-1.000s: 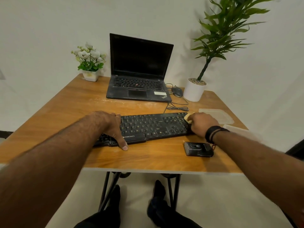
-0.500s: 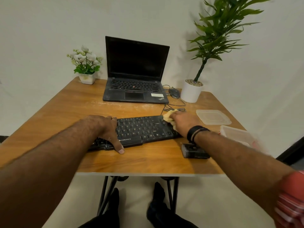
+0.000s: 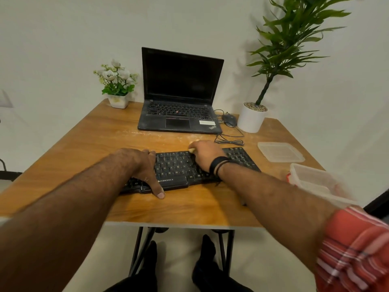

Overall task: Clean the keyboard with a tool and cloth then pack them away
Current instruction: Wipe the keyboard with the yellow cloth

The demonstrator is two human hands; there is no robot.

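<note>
The keyboard (image 3: 189, 167) lies across the table's (image 3: 84, 142) near edge. The left hand (image 3: 145, 167) rests flat on its left end, thumb down the front. The right hand (image 3: 205, 153) presses a yellowish cloth (image 3: 191, 150) (barely showing) on the top row — fingers curled over it. Wiping hard could skid the keyboard if the bracing hand slackens.
</note>
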